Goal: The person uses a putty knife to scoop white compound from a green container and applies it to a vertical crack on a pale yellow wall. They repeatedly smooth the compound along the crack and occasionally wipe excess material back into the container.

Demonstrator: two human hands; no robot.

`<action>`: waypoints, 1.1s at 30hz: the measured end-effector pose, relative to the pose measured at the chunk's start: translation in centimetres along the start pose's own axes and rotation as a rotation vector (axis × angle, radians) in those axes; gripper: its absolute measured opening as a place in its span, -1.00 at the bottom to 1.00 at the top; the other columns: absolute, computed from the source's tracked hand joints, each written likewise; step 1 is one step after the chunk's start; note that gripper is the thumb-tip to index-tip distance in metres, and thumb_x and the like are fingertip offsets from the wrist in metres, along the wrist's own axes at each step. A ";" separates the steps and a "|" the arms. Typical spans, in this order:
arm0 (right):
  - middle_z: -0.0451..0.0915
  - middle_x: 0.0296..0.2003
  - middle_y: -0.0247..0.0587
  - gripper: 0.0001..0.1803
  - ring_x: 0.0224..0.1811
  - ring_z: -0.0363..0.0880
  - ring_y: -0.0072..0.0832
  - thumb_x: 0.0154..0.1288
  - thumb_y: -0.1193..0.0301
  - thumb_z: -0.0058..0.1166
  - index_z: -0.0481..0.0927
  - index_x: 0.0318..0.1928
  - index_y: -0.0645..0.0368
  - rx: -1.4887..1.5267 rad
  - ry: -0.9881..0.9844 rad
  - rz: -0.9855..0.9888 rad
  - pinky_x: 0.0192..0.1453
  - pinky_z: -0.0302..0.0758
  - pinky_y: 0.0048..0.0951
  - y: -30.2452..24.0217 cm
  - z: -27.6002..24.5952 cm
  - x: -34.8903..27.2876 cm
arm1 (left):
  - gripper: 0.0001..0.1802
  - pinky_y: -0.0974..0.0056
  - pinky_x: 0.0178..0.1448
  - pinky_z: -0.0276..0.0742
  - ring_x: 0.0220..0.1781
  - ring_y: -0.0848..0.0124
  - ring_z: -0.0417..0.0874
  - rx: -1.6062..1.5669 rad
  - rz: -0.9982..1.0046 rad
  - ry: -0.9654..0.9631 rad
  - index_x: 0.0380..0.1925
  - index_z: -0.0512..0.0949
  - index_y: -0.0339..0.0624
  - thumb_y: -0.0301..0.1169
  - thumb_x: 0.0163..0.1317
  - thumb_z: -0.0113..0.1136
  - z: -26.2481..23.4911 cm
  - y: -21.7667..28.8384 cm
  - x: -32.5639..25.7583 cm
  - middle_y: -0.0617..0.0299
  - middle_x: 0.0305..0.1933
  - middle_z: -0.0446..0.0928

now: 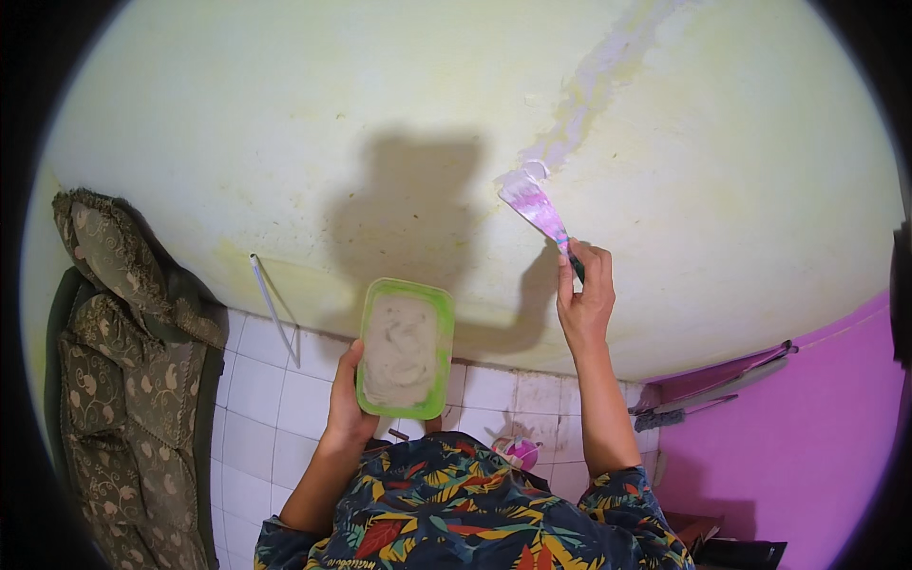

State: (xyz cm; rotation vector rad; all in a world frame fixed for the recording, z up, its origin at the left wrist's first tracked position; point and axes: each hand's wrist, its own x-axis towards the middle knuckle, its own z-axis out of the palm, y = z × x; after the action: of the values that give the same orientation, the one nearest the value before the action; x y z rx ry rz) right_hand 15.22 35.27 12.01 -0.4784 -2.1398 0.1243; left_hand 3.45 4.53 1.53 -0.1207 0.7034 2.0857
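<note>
My left hand (346, 399) holds a green rectangular container (407, 348) filled with grey-white paste, level in front of my chest. My right hand (583, 294) is raised and grips the handle of a putty knife (536, 206), whose pink-stained blade tip rests against the pale yellow wall (285, 123). The blade touches the lower end of a strip of whitish filler (594, 81) that runs up the wall to the upper right. My shadow falls on the wall behind the container.
A patterned brown sofa (123, 380) stands at the left. The floor is white tile (266, 418). A thin white stick (275, 309) leans at the wall's base. A pink wall (807, 427) with long-handled tools (712, 389) is at the right.
</note>
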 end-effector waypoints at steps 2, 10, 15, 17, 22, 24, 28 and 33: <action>0.61 -0.11 -0.05 -0.69 -0.10 0.65 -0.16 0.39 0.56 0.30 0.64 0.11 0.15 0.014 -0.003 -0.006 -0.04 0.58 -0.21 2.0 -0.3 -1.4 | -0.38 0.09 0.51 0.44 0.42 0.21 0.56 -0.001 0.005 -0.007 0.42 0.41 -0.29 -0.02 0.62 -0.04 0.0 -0.2 0.2 0.02 0.40 0.54; 0.63 -0.12 -0.03 -0.69 -0.12 0.65 -0.14 0.37 0.58 0.31 0.64 0.10 0.17 0.004 0.052 -0.081 -0.07 0.59 -0.20 0.7 0.1 -0.5 | -0.38 0.10 0.52 0.43 0.42 0.21 0.56 -0.020 0.001 -0.013 0.41 0.41 -0.29 -0.02 0.61 -0.01 -0.7 -0.5 -0.2 0.02 0.41 0.54; 0.63 -0.14 0.00 -0.71 -0.18 0.67 -0.14 0.39 0.57 0.31 0.63 0.09 0.20 0.024 0.022 -0.001 -0.16 0.62 -0.21 -0.6 -1.6 -2.9 | -0.39 0.10 0.52 0.43 0.43 0.21 0.56 -0.021 0.008 -0.028 0.40 0.42 -0.29 -0.03 0.62 -0.02 -0.2 -0.1 0.0 0.02 0.39 0.55; 0.63 -0.15 0.02 -0.71 -0.20 0.67 -0.15 0.40 0.56 0.31 0.63 0.09 0.22 0.065 0.040 -0.021 -0.17 0.62 -0.24 -1.7 -1.8 -2.3 | -0.38 0.06 0.52 0.46 0.43 0.18 0.56 -0.006 0.007 -0.030 0.42 0.39 -0.30 -0.03 0.63 -0.09 -0.4 -0.3 0.0 0.00 0.41 0.53; 0.61 -0.18 -0.04 -0.72 -0.21 0.63 -0.33 0.44 0.56 0.30 0.58 0.08 0.34 0.162 0.013 0.087 -0.12 0.59 -0.38 -4.6 -0.4 -2.0 | -0.38 0.10 0.50 0.46 0.40 0.21 0.58 0.001 0.011 0.029 0.40 0.42 -0.32 -0.02 0.62 -0.03 0.2 -0.4 -0.4 0.01 0.38 0.56; 0.59 -0.20 -0.14 -0.73 -0.22 0.60 -0.54 0.49 0.54 0.27 0.56 0.08 0.41 0.236 -0.040 0.186 -0.13 0.56 -0.50 -4.4 0.6 -4.8 | -0.38 0.10 0.50 0.46 0.41 0.21 0.57 -0.001 0.007 0.006 0.40 0.42 -0.31 -0.02 0.62 -0.04 0.2 -0.4 -0.3 0.02 0.38 0.55; 0.57 -0.16 -0.21 -0.63 -0.18 0.56 -0.62 0.54 0.51 0.22 0.44 0.23 0.35 0.414 -0.062 0.311 -0.14 0.50 -0.58 -5.9 0.9 -7.0 | -0.38 0.11 0.51 0.45 0.42 0.22 0.56 -0.011 -0.007 -0.015 0.40 0.43 -0.30 -0.02 0.62 -0.03 -0.2 -0.3 -0.3 0.03 0.39 0.55; 0.54 -0.24 -0.15 -0.60 -0.28 0.54 -0.55 0.55 0.47 0.20 0.39 0.25 0.33 0.473 0.131 0.315 -0.23 0.49 -0.48 -8.8 1.8 -3.5 | -0.39 0.11 0.52 0.44 0.42 0.22 0.56 0.022 0.019 -0.019 0.41 0.42 -0.28 -0.03 0.61 -0.02 -1.0 0.0 -0.5 0.04 0.39 0.55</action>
State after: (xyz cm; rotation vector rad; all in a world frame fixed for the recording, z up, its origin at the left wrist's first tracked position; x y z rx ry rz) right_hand 12.99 25.97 10.59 -0.5189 -1.8141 0.7371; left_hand 3.62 3.64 0.88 -0.0818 0.7182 2.0938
